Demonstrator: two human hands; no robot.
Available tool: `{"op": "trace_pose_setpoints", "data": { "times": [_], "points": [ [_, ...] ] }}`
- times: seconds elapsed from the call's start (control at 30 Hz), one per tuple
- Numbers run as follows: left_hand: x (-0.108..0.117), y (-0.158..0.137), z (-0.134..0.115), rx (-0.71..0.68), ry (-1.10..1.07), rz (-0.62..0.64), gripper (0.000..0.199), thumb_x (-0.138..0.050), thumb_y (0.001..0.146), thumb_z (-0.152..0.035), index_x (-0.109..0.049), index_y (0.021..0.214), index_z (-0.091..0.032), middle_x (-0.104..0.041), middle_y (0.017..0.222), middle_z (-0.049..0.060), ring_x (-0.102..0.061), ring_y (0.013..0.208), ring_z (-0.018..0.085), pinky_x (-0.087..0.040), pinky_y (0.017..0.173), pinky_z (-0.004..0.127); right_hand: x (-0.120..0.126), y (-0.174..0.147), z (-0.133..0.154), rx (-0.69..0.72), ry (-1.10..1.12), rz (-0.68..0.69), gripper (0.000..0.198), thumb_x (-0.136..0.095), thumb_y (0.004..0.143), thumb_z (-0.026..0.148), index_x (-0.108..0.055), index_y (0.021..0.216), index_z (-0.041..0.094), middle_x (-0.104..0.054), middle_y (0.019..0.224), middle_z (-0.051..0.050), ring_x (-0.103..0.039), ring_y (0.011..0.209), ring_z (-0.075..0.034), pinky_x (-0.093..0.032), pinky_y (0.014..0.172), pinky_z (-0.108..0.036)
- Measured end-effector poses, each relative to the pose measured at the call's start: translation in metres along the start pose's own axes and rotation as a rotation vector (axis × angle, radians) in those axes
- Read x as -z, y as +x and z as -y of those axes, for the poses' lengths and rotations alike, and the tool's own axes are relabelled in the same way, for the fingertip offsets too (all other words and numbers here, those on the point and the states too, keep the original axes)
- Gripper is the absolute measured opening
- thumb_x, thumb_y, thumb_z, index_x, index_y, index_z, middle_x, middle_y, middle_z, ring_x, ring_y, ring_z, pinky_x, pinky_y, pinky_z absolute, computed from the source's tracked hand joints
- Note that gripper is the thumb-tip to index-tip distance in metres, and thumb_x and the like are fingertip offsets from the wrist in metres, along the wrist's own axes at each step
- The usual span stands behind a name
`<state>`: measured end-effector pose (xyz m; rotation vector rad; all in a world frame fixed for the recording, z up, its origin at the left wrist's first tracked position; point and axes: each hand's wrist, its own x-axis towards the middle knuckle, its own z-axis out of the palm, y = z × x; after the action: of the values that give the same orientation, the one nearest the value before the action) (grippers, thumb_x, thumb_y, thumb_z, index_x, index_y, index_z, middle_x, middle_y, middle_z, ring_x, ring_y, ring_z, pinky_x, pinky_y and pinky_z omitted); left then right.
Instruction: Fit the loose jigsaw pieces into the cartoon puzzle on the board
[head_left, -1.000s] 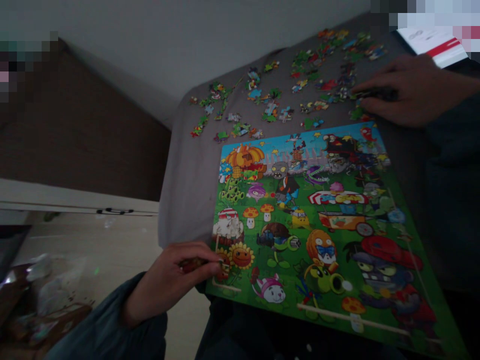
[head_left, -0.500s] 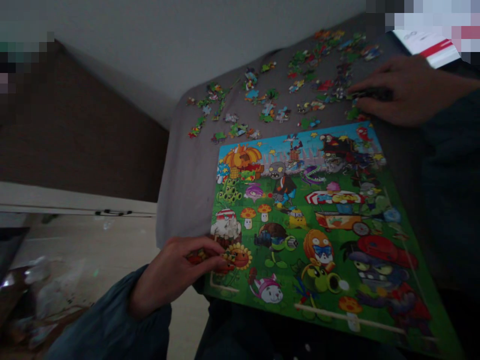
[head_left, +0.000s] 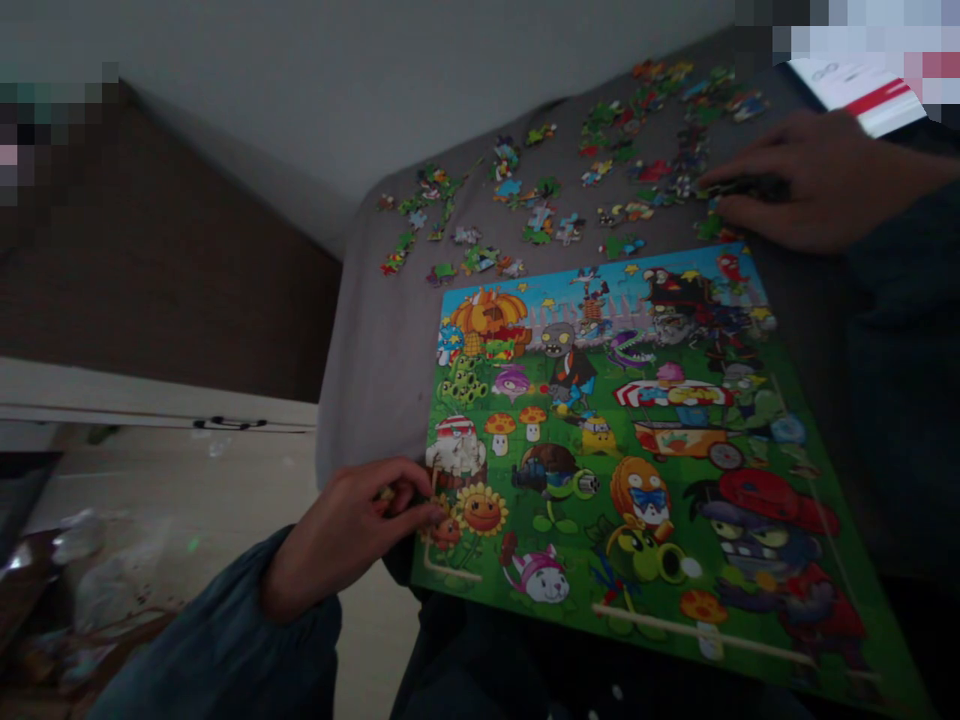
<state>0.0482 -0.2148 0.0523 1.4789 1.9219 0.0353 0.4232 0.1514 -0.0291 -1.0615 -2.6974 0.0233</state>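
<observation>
My left hand (head_left: 364, 530) is at the lower left edge of a cartoon jigsaw puzzle (head_left: 555, 560), fingers curled and thumb tip at the border beside the sunflowers. A small yellowish-brown puzzle piece (head_left: 385, 494) shows partly between its fingers. Beyond the puzzle's far right corner, my right hand (head_left: 817, 185) rests low over the grey cloth with fingers bent together. Something dark lies between its thumb and fingers, too dim to name. Its fingertips reach loose puzzle pieces (head_left: 684, 187) on the cloth.
More loose pieces (head_left: 540, 222) lie scattered across the grey cloth (head_left: 375, 350) behind the puzzle. A white and red lit panel (head_left: 862, 95) stands at the upper right. A dark brown panel (head_left: 187, 270) is at left, with clear plastic bags (head_left: 105, 580) on the floor below.
My left hand has drawn back slightly leftward from the sunflowers, uncovering the smaller one. The piece at its fingertips no longer shows there. The right hand has stayed in place.
</observation>
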Motion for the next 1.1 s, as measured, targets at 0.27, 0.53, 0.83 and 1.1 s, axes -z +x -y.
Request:
{"op": "trace_pose_setpoints", "data": {
  "times": [0.27, 0.53, 0.83, 1.1],
  "points": [
    [0.002, 0.003, 0.001, 0.091, -0.013, 0.008, 0.033, -0.07, 0.081, -0.052, -0.067, 0.08, -0.019, -0.064, 0.066, -0.003, -0.055, 0.06, 0.013, -0.04, 0.055, 0.022, 0.001, 0.0, 0.001, -0.053, -0.009, 0.028, 0.053, -0.037, 0.089, 0.053, -0.066, 0.126, 0.026, -0.063, 0.111, -0.015, -0.056, 0.121, -0.036, -0.044, 0.107, -0.053],
    [0.015, 0.002, 0.009, 0.021, -0.075, 0.022, 0.03, -0.061, 0.09, -0.048, -0.067, 0.083, -0.019, -0.065, 0.07, -0.002, -0.058, 0.065, 0.014, -0.044, 0.057, 0.022, 0.0, 0.001, 0.0, -0.007, -0.015, -0.006, 0.056, -0.041, 0.089, 0.05, -0.068, 0.124, 0.016, -0.065, 0.11, -0.019, -0.06, 0.116, -0.037, -0.048, 0.099, -0.055],
    [0.017, -0.011, 0.003, -0.117, -0.371, -0.008, 0.025, -0.055, 0.097, -0.035, -0.076, 0.097, -0.02, -0.071, 0.07, 0.001, -0.067, 0.063, 0.013, -0.054, 0.056, 0.018, -0.001, 0.001, 0.001, -0.024, 0.003, 0.0, 0.053, -0.038, 0.088, 0.052, -0.067, 0.123, 0.024, -0.065, 0.111, -0.017, -0.058, 0.117, -0.037, -0.046, 0.102, -0.054],
    [0.006, -0.015, 0.009, -0.243, -0.401, 0.053, 0.042, -0.071, 0.09, -0.022, -0.068, 0.131, -0.03, -0.077, 0.118, 0.005, -0.073, 0.108, 0.02, -0.062, 0.092, 0.03, 0.004, 0.001, 0.005, -0.027, -0.018, 0.022, 0.063, -0.033, 0.086, 0.054, -0.066, 0.126, 0.019, -0.063, 0.11, -0.02, -0.057, 0.118, -0.04, -0.046, 0.103, -0.056]
  ]
}}
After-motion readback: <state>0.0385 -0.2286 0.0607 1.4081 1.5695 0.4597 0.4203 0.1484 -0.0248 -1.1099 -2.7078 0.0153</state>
